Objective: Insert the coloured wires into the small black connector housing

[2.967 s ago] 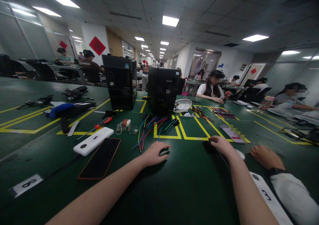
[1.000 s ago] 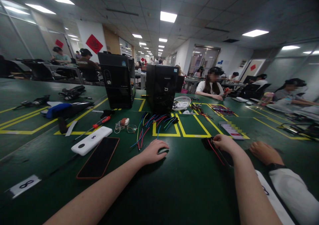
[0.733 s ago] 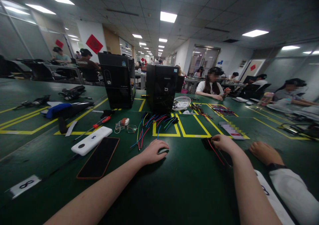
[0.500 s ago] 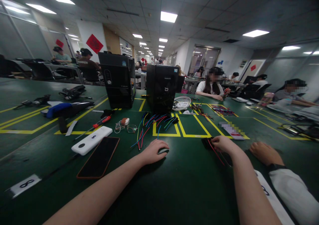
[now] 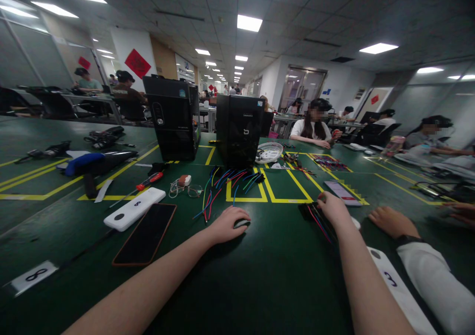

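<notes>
The left hand (image 5: 227, 226) rests on the green bench (image 5: 260, 285), its fingers curled loosely over a grey rounded object (image 5: 242, 223); how firmly they hold it, I cannot tell. The right hand (image 5: 334, 210) has bent fingers pointing down at a black piece (image 5: 306, 211) with red and blue wires (image 5: 322, 224), which lies just beside and partly beneath the fingertips; whether they grip it is unclear. Beyond the left fingers spreads a bundle of coloured wires (image 5: 237, 179), with a black computer case (image 5: 241, 132) behind it. Left of those fingers lie a dark-screened phone (image 5: 146, 235) and a white block marked 8 (image 5: 135, 210). A co-worker's hand (image 5: 393, 221) rests near the right fingers, on their right.
</notes>
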### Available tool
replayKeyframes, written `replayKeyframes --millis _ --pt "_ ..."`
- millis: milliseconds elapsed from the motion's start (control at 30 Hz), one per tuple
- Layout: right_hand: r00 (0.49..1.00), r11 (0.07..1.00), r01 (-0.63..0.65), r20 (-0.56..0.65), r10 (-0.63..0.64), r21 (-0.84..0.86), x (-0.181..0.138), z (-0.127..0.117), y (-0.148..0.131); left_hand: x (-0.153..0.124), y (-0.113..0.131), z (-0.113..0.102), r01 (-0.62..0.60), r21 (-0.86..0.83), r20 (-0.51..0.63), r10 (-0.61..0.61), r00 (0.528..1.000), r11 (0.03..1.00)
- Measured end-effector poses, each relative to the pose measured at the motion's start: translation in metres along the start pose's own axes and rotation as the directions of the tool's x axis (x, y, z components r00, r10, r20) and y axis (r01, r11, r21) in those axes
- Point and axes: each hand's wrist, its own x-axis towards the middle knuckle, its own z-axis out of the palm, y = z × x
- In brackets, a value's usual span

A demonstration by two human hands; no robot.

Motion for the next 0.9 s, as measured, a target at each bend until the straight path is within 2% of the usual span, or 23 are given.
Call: replayKeyframes --millis 67,233,533,700,800,900 --pt "0.998 0.998 0.051 -0.021 -0.052 -0.020 0.001 0.004 -0.002 0.000 0.000 0.000 -0.001 0.005 -0.005 0.001 1.000 1.000" --pt "0.994 0.994 0.104 0.023 -0.103 -0.027 0.003 0.014 -0.004 0.000 0.000 0.001 -0.007 0.011 -0.011 0.007 1.000 1.000" --pt "0.990 0.986 0.115 0.093 -0.105 -0.117 0.004 0.015 -0.011 -0.001 0.004 -0.003 0.012 -0.006 -0.002 -0.012 1.000 1.000" --pt "0.976 0.973 0.110 0.205 -0.067 -0.205 -0.003 0.013 -0.023 -0.001 0.002 0.000 0.007 -0.009 -0.007 -0.007 1.000 1.000" --pt "0.981 0.971 0.091 0.190 -0.049 -0.222 -0.010 0.014 -0.032 -0.001 0.001 0.000 0.004 -0.014 -0.014 -0.004 1.000 1.000" --pt "0.982 0.972 0.137 0.152 -0.109 -0.189 -0.021 0.017 -0.049 -0.001 0.001 0.000 0.006 -0.022 -0.011 -0.007 1.000 1.000"
